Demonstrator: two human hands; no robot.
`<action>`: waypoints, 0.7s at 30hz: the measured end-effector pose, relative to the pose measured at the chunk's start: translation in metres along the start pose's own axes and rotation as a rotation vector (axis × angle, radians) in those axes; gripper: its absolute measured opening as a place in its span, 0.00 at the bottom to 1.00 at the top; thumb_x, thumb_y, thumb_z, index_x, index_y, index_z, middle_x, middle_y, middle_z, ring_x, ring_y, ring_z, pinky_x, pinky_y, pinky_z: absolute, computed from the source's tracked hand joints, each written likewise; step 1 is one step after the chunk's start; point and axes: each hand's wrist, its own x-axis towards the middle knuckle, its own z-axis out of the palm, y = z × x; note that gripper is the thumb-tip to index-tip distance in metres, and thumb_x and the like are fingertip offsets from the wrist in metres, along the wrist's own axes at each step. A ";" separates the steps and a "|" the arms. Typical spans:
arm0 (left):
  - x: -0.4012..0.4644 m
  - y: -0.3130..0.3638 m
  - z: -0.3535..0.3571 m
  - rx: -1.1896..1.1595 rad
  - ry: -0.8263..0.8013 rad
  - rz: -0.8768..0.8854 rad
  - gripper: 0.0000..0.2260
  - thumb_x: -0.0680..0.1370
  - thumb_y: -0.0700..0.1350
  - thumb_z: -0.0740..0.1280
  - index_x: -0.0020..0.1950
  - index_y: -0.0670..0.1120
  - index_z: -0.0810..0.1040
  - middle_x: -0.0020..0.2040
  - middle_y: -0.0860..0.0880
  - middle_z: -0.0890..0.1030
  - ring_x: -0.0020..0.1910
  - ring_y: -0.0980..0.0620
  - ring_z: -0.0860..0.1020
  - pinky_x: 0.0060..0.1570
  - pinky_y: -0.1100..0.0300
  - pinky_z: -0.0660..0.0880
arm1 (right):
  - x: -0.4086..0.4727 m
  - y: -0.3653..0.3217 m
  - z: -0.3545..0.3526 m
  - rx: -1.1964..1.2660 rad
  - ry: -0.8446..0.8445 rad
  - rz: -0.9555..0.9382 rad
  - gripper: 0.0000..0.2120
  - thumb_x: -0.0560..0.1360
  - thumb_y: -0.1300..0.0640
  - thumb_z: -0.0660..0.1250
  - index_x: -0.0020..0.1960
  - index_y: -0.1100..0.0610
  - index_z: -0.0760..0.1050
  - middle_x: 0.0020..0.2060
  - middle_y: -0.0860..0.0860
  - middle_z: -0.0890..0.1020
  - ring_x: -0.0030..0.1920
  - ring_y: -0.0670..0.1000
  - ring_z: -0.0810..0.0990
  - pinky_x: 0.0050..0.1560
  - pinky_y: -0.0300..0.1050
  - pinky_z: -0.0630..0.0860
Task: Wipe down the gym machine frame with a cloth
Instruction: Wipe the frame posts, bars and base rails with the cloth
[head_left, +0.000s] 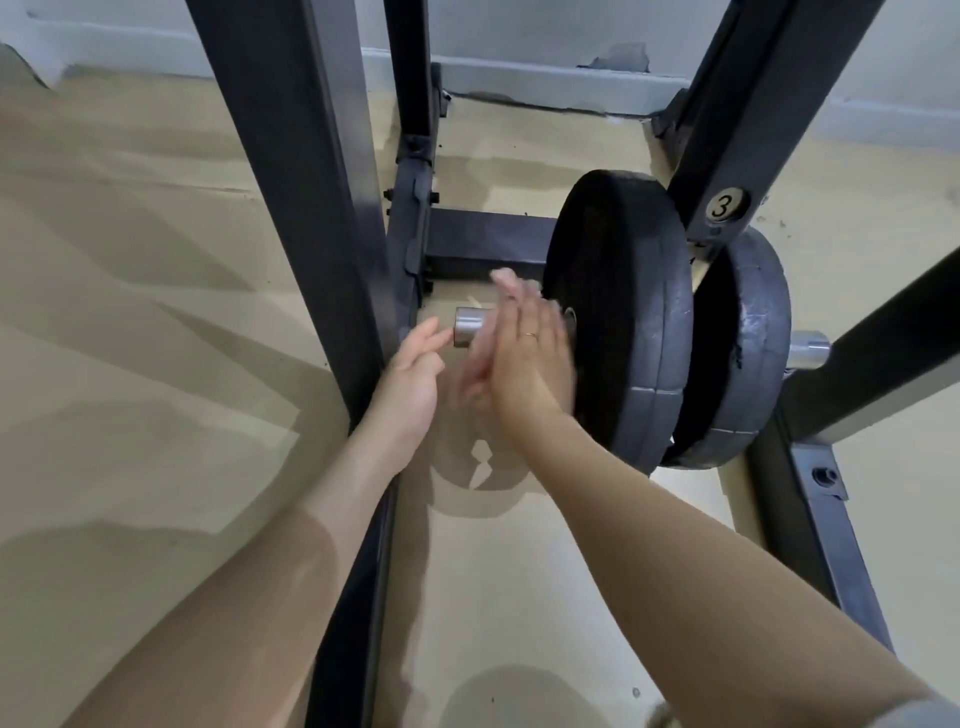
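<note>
Beige floor underlies the rigid, heavy frame; left hand and right hand hold nothing, fingers straight; no cloth shows.

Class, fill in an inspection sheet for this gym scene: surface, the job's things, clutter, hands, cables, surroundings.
Surface: beige floor, shadowed, small dark specks.
Job's things: dark metal machine frame; no cloth seen.
Clutter: two black round weight plates on a silver metal peg; a round sticker numbered 3 on the right upright.
Hands: left hand open near the peg's end; right hand open, blurred, ring on a finger, in front of the nearer plate.
Cables: nothing seen.
Surroundings: pale wall with chipped skirting.
</note>
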 end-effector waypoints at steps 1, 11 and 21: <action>-0.001 -0.001 0.000 0.008 -0.005 0.003 0.23 0.80 0.36 0.51 0.74 0.49 0.63 0.70 0.54 0.70 0.69 0.57 0.66 0.69 0.61 0.61 | -0.002 0.008 0.000 -0.002 0.010 0.080 0.37 0.79 0.54 0.59 0.76 0.65 0.39 0.76 0.63 0.44 0.77 0.59 0.43 0.74 0.48 0.36; -0.014 0.008 0.003 -0.023 -0.062 -0.032 0.21 0.82 0.40 0.51 0.74 0.52 0.63 0.70 0.54 0.68 0.65 0.60 0.65 0.63 0.62 0.61 | -0.004 -0.029 -0.017 0.121 0.051 0.034 0.24 0.80 0.62 0.56 0.74 0.62 0.54 0.70 0.61 0.65 0.72 0.59 0.62 0.73 0.50 0.59; -0.054 0.054 0.058 0.080 -0.165 0.188 0.22 0.80 0.56 0.57 0.74 0.54 0.62 0.67 0.58 0.67 0.67 0.58 0.66 0.62 0.62 0.65 | -0.084 0.076 -0.130 0.620 0.489 -0.188 0.19 0.74 0.56 0.54 0.58 0.55 0.79 0.50 0.51 0.79 0.52 0.53 0.75 0.54 0.49 0.72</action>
